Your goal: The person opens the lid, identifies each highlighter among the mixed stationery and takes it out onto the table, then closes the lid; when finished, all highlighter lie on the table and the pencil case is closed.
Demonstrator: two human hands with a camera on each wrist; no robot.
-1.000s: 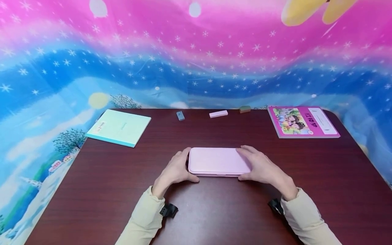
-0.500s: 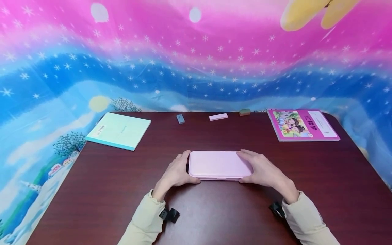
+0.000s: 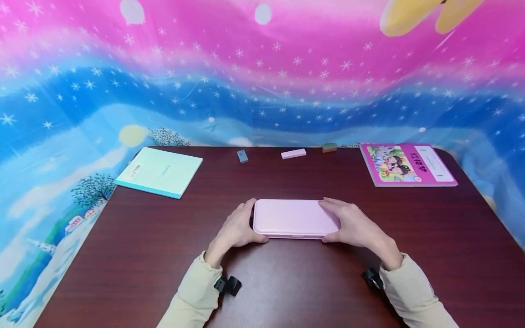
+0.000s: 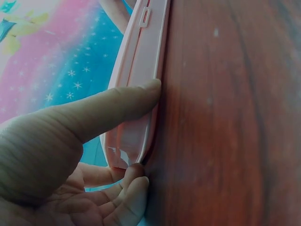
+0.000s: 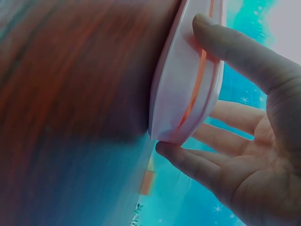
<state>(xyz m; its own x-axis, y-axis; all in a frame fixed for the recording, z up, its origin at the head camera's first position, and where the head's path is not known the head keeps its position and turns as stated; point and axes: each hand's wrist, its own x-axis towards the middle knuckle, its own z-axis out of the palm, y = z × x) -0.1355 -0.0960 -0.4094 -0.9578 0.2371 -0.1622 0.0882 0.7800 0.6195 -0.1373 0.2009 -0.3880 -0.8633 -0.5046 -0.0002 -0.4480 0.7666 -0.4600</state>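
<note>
Smooth, glossy pink case [image 3: 293, 217], flat side-seamed rounded rectangle, sits mid-table on the dark red-brown wood-grain tabletop [image 3: 262, 282]. Left hand [image 3: 237, 228] and right hand [image 3: 356, 225] grip it: thumbs on near side, fingers curled round the ends. Room behind, up to the pale-pink oblong block [image 3: 293, 154] near the far edge. Vs a second ago: case and hands practically same spot.

Lt. pink case [image 3: 295, 217], brn. table [image 3: 283, 282]
</note>
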